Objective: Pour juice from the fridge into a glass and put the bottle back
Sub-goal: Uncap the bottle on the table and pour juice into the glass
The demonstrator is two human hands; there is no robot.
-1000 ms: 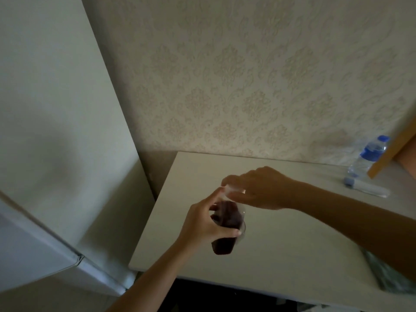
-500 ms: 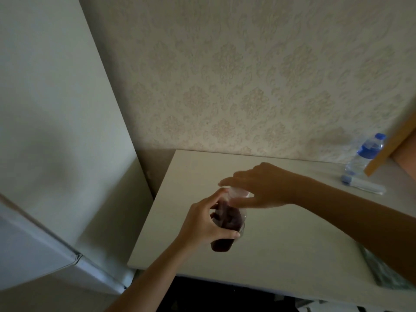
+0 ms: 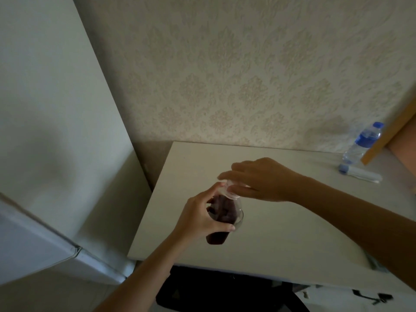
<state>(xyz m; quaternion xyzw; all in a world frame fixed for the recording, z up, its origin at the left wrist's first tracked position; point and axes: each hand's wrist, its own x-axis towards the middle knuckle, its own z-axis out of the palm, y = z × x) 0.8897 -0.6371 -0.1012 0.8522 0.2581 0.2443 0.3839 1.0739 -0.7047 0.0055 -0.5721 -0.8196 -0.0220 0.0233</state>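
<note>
I have my left hand [image 3: 202, 218] wrapped around the juice bottle [image 3: 221, 218], thumb across its near side and fingers curled round the far side. The bottle stands upright on the white table [image 3: 281, 239], toward the table's left front part, and shows dark red juice through clear plastic. Just above it, my right hand [image 3: 263, 180] reaches in from the right with its fingertips closed on the pale cap [image 3: 228, 190] at the bottle's neck; I cannot tell whether the cap is seated or loose. Left of the table stands the white fridge [image 3: 45, 154], door shut. At the table's far right corner, well apart from the juice bottle, a water bottle [image 3: 362, 144] with a blue cap stands against the patterned wall [image 3: 247, 75], with a small white tube [image 3: 360, 174] lying just in front of it.
</note>
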